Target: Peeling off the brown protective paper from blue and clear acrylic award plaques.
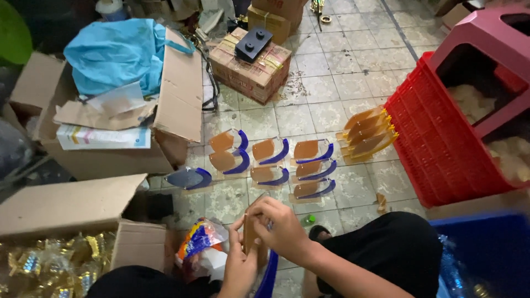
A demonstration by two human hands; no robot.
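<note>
while both hands [264, 243] pinch it, the brown plaque [250, 232] sits between them.

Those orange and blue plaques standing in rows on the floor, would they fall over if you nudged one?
Probably yes. Each plaque stands upright on a narrow base, so a push would likely tip it, perhaps into its close neighbours. They look thin, stiff and glossy, like acrylic, so likely light and a bit slippery. On the hard tile floor they might chip.

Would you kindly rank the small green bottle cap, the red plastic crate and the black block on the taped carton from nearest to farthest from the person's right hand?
From the right hand:
1. Small green bottle cap, on the floor just right of it.
2. Red plastic crate, farther to the right.
3. Black block, on the taped carton at the far side.
</note>
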